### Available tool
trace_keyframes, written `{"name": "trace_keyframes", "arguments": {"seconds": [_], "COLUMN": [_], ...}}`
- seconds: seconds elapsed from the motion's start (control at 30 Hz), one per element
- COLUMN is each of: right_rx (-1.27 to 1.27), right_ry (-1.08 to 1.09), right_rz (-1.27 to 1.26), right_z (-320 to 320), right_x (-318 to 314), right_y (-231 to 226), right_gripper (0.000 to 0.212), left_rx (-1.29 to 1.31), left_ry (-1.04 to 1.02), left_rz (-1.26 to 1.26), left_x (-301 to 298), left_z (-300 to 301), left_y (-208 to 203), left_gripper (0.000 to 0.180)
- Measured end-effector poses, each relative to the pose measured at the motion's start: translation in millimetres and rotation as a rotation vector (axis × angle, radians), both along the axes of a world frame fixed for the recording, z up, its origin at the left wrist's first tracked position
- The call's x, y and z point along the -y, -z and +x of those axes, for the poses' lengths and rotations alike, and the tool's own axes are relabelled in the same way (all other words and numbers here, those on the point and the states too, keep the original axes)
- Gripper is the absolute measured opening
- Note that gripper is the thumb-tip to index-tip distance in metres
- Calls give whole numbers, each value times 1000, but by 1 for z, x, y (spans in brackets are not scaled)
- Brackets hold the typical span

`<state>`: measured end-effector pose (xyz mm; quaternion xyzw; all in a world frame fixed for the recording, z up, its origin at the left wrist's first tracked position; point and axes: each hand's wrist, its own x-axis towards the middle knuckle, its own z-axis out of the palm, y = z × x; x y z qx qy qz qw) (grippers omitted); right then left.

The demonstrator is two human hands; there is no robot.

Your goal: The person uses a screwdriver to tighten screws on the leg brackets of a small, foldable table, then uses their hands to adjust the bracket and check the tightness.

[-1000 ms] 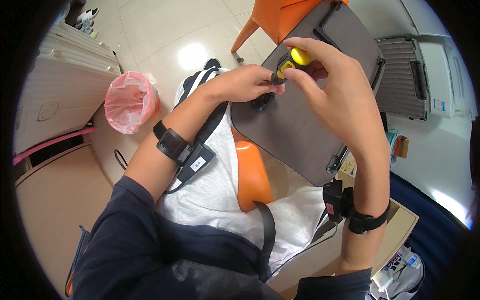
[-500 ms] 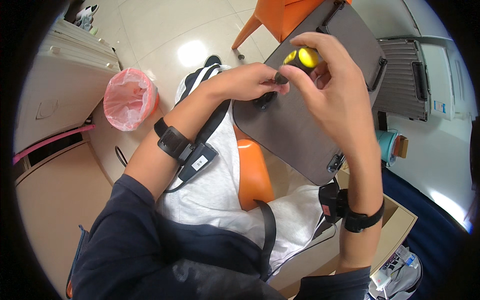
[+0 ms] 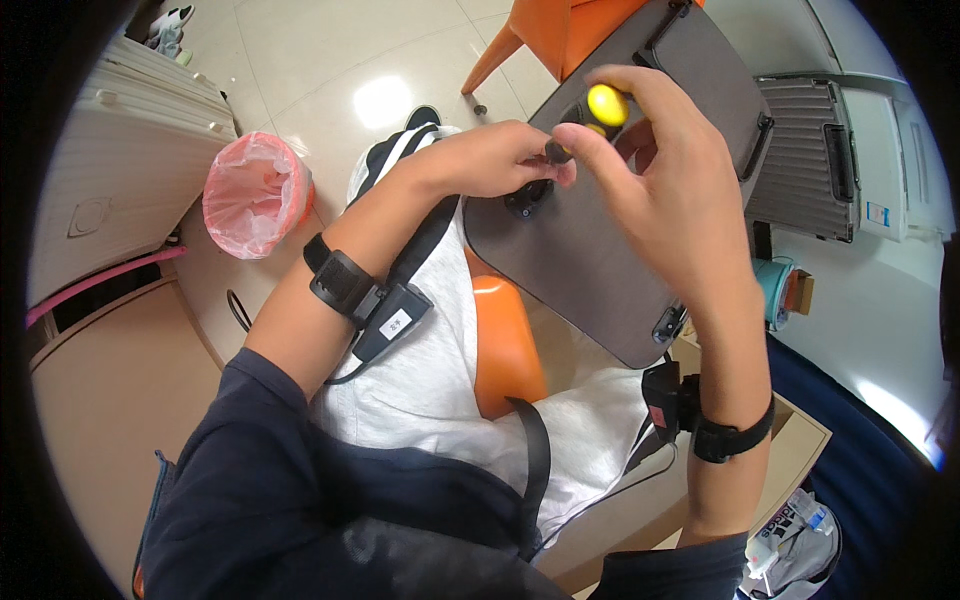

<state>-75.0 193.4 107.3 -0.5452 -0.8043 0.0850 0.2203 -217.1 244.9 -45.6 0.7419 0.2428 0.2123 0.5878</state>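
My right hand (image 3: 670,165) is curled around a yellow-and-black screwdriver handle (image 3: 607,106), with the thumb along its near side. The handle slants toward my left hand, and its tip is hidden. My left hand (image 3: 510,160) is closed, its fingertips pinched beside a small dark end piece (image 3: 558,152). What exactly those fingers grip is hidden. Both hands are over a grey-brown tabletop board (image 3: 590,250) with rounded corners. A black bracket (image 3: 530,200) is fixed to the board's left edge, right under my left fingertips.
More black fittings sit on the board, one at the near corner (image 3: 668,322). An orange chair (image 3: 560,40) stands beyond it. To the left is a bin with a pink liner (image 3: 255,195). A ribbed grey suitcase (image 3: 805,160) and a turquoise bucket (image 3: 773,290) stand right.
The yellow-and-black handle has turned and tilted a little in my right fingers. My left hand stays almost in place.
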Motion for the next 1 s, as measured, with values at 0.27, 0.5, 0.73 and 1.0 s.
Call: {"name": "trace_keyframes", "arguments": {"seconds": [0.27, 0.5, 0.73, 1.0], "right_rx": [48, 69, 51, -10], "right_ry": [67, 163, -30, 126], "right_rz": [30, -2, -67, 38], "right_z": [4, 6, 15, -2], "right_x": [2, 14, 4, 12], "right_y": [2, -5, -11, 7], "right_gripper": [33, 33, 29, 32], "left_rx": [-62, -3, 101, 137], "left_ry": [13, 6, -107, -143], "left_rz": [-6, 58, 104, 50], "left_x": [-1, -4, -7, -4], "left_z": [-2, 0, -1, -4], "left_y": [-6, -5, 2, 4], "left_gripper": [20, 22, 29, 24]}}
